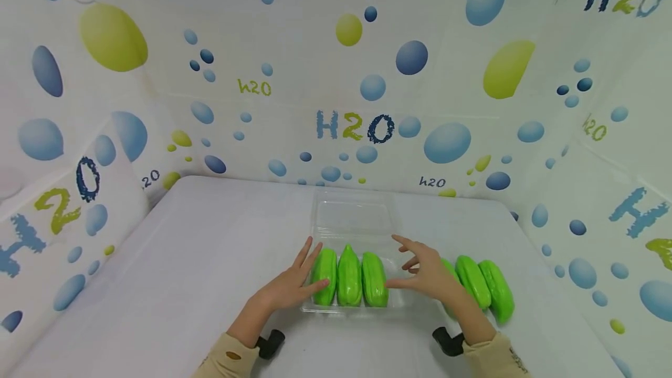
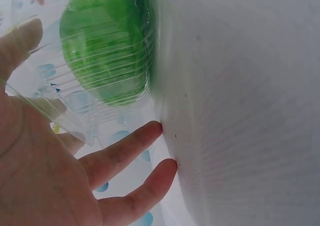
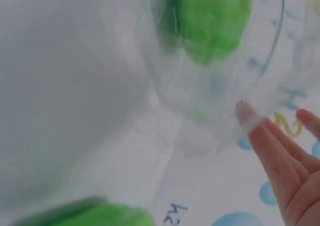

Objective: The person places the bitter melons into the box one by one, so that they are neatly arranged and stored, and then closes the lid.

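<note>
A bubble-patterned H2O curtain [image 1: 304, 51] hangs around a white table [image 1: 210, 249].

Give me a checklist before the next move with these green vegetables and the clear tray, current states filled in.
1. Lid open: ok, behind the tray.
2. Three green vegetables side by side in the tray: ok.
3. Loose vegetables inside too: not ok, they lie on the table, right of the tray.
4. No vegetable in the right grip: ok.
5. Left grip steadying the tray: cannot tell, pressure doesn't show.
6. Room for another vegetable: cannot tell, though there's a gap right of the three.
</note>
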`<state>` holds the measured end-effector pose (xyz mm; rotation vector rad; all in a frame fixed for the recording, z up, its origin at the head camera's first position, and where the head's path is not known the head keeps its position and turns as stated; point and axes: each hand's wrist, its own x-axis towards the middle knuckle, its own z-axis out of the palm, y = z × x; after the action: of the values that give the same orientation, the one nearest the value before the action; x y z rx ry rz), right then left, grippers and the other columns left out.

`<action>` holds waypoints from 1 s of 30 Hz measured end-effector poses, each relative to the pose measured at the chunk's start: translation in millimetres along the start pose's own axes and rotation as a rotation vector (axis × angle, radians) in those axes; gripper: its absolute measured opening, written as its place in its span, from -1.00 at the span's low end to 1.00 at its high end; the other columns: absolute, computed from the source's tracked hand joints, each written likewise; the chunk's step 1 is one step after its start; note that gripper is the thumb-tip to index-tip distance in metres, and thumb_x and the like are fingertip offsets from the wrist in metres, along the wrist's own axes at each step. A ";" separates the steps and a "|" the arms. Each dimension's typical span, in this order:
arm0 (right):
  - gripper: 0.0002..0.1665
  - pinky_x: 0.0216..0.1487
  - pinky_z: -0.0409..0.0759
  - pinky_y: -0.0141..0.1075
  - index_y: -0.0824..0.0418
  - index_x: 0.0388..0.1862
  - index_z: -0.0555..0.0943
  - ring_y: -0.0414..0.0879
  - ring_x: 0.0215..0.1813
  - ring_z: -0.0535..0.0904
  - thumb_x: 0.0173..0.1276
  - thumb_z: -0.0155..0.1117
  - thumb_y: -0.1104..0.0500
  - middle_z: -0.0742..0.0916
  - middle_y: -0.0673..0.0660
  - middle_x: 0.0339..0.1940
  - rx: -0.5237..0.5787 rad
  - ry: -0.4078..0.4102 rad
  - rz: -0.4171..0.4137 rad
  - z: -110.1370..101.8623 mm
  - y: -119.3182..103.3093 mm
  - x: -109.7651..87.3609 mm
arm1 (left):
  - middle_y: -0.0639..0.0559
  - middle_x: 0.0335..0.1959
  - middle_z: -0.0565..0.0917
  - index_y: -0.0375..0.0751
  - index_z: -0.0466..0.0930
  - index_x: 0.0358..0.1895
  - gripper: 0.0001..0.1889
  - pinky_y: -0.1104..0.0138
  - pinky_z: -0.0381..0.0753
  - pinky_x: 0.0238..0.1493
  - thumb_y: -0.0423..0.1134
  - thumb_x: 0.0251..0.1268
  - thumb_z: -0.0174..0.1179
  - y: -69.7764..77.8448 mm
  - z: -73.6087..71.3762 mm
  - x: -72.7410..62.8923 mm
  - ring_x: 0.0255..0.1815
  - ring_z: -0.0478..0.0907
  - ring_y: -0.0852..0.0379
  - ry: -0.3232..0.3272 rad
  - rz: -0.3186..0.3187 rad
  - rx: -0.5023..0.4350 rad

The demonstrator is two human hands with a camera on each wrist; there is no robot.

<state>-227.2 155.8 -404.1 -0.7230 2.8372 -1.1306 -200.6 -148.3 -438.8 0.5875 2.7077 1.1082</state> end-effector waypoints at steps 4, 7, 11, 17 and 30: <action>0.06 -0.19 0.60 -0.20 -0.02 0.34 0.30 0.07 -0.21 0.60 -0.20 0.55 -0.11 0.56 0.17 -0.01 0.051 0.056 -0.015 -16.1 10.0 -6.7 | -0.16 0.45 -0.37 -0.10 -0.27 0.46 -0.16 -0.15 0.32 0.06 0.10 0.31 0.01 -0.1 0.6 -0.2 0.27 0.16 -0.36 0.002 0.000 0.003; 0.04 -0.18 0.60 -0.15 0.00 0.33 0.31 0.09 -0.20 0.60 -0.19 0.57 -0.05 0.57 0.19 -0.02 0.082 0.093 -0.022 -26.8 14.9 -11.9 | -0.16 0.45 -0.37 -0.10 -0.27 0.46 -0.16 -0.15 0.31 0.07 0.10 0.31 0.01 0.5 0.2 -0.5 0.27 0.16 -0.36 0.000 -0.002 0.003; 0.03 -0.19 0.60 -0.14 0.02 0.33 0.31 0.12 -0.20 0.61 -0.18 0.58 0.02 0.59 0.21 -0.04 0.092 0.130 -0.032 -37.4 19.9 -17.7 | -0.13 0.45 -0.39 -0.10 -0.29 0.46 -0.16 -0.15 0.29 0.09 0.10 0.32 0.00 1.3 -0.9 -0.6 0.29 0.13 -0.35 -0.009 -0.004 0.006; 0.03 -0.19 0.60 -0.15 0.00 0.34 0.30 0.11 -0.21 0.62 -0.16 0.57 0.04 0.60 0.21 -0.06 0.065 0.143 -0.033 -48.5 33.2 -25.8 | -0.11 0.45 -0.40 -0.10 -0.31 0.46 -0.16 -0.14 0.26 0.12 0.10 0.32 0.00 1.0 -1.9 -1.3 0.32 0.09 -0.33 -0.018 -0.006 0.002; 0.01 -0.17 0.58 -0.09 0.10 0.36 0.26 0.07 -0.18 0.62 -0.09 0.54 0.10 0.60 0.23 -0.03 -0.016 0.162 0.004 -70.2 51.8 -42.5 | -0.16 0.46 -0.35 -0.11 -0.29 0.46 -0.15 -0.13 0.26 0.13 0.12 0.31 -0.01 -0.8 -1.5 -1.6 0.32 0.10 -0.30 -0.006 0.005 0.008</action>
<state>-222.5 252.1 -392.9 -0.6543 2.9813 -1.2216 -199.9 -150.4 -438.3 0.5987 2.7079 1.0954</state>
